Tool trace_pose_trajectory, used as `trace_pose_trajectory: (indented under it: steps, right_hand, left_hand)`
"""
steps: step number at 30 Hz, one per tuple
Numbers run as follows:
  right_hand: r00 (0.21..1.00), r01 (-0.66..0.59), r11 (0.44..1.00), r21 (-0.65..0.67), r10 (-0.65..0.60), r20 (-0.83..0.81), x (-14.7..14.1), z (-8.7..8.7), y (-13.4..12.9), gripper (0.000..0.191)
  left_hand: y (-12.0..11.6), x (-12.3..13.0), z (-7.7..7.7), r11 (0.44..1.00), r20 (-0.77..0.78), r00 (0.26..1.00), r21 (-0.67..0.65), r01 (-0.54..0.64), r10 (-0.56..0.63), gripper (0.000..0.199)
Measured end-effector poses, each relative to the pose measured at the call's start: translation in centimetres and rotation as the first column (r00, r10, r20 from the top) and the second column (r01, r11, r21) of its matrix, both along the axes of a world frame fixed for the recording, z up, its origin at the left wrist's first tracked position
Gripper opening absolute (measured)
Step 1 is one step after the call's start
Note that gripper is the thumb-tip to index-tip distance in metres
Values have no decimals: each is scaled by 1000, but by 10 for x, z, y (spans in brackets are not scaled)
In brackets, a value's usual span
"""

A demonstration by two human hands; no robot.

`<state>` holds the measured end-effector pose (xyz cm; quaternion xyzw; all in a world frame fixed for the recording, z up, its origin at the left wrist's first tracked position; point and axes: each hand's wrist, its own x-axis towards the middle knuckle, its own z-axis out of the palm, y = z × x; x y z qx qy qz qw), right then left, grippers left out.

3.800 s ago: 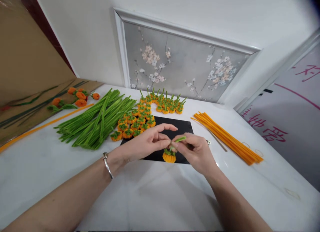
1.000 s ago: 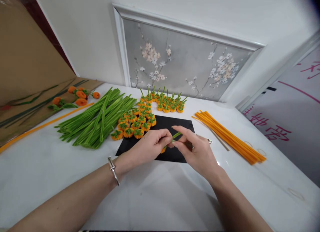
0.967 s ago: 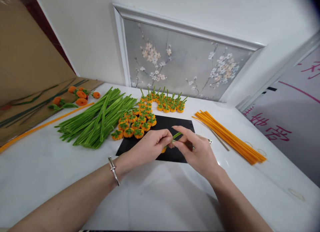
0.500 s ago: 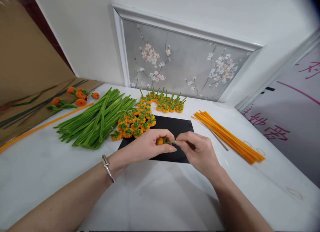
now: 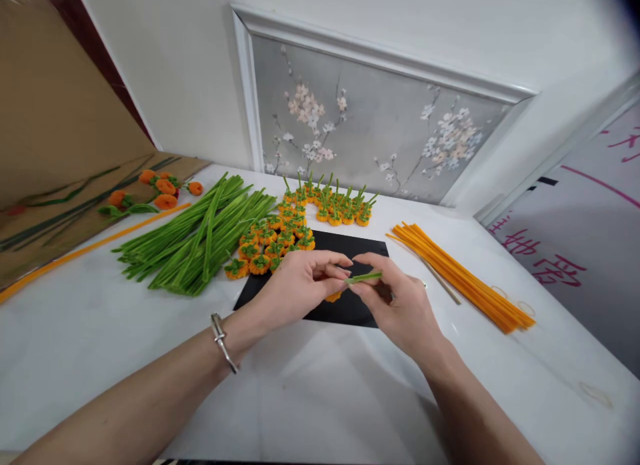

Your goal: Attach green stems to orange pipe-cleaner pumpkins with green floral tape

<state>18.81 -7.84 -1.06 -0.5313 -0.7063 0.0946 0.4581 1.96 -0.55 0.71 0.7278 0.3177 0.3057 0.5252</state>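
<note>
My left hand is closed over a small orange pipe-cleaner pumpkin, of which only the lower edge shows below the fingers. From the left fingertips a short green pipe-cleaner stem points right, lying against the thumb and fingers of my right hand. The fingertips of both hands nearly meet above a black mat. Just left of the hands stand several finished orange pumpkins with green leafy tops, partly on the mat.
A heap of green pipe cleaners lies at the left, and a bundle of orange pipe cleaners at the right beside a thin stick. More stemmed pumpkins line the back. Orange flowers rest on brown paper at the far left.
The green stem now lies across the right fingers, where the right fingertips were pinching its thin end. The orange pumpkin has tipped downward under the left hand. The view has shifted slightly.
</note>
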Motion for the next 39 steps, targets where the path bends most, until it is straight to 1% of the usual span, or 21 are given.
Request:
trace_pose_trajectory:
  steps: [2,4,8,9,11,13,16,19,21,23,25,27,29,32,34,35,37,39]
  right_hand:
    - [1000,1,1000,-19,-1,-14,2,0,0,34]
    - [1000,-7,1000,-10,7,4,4,1,0,32]
    - [997,-38,998,52,34,73,6,5,0,14]
    - [996,-41,997,61,36,84,6,6,1,12]
    - [995,-37,997,72,30,99,6,6,1,13]
    - [993,-33,997,76,25,113,6,4,1,16]
    - [988,-29,996,79,17,156,3,2,1,18]
    - [983,-20,997,78,5,184,1,1,0,15]
    - [984,-38,998,43,30,178,1,3,-2,13]
    - [982,-76,997,-13,78,171,3,6,-4,17]
    - [980,-105,994,-38,110,166,5,9,-4,19]
    - [981,-123,992,-18,124,149,7,10,-3,19]
    - [982,-141,990,31,136,130,7,9,-2,19]
    - [986,-139,985,98,129,105,3,7,1,18]
    - [994,-93,990,102,87,66,0,5,2,18]
    - [998,-65,995,80,63,21,-2,3,2,17]
    - [991,-47,999,-9,46,-123,-3,1,3,9]
    - [961,-102,988,-119,67,-267,-2,-2,4,20]
  left_hand:
    - [1,0,1,995,44,998,-83,47,-44,19]
    - [1,0,3,988,75,994,-119,93,-84,17]
    - [1,-1,7,981,112,982,-104,161,-150,13]
    - [1,-1,8,979,104,980,-94,179,-169,10]
    - [1,-2,9,977,66,978,-67,204,-199,7]
    - [1,-3,8,976,21,978,-47,210,-210,9]
    - [0,-3,6,984,-32,984,-36,176,-177,13]
    - [1,-2,5,988,-56,987,-34,148,-150,14]
    - [3,-3,5,985,-48,985,-52,164,-167,13]
    - [5,-4,5,979,-31,981,-77,188,-191,11]
    - [6,-5,6,976,-27,979,-89,197,-200,12]
    - [7,-6,5,977,-46,979,-84,197,-201,13]
    - [6,-5,4,980,-78,977,-50,195,-198,12]
    - [3,-1,4,980,-125,976,73,187,-177,12]
    - [1,0,5,969,-142,977,166,185,-162,14]
    - [0,0,5,963,-146,976,191,187,-161,14]
    - [1,-1,7,966,-139,975,170,196,-173,16]
    - [3,-3,8,975,-116,974,85,206,-196,18]
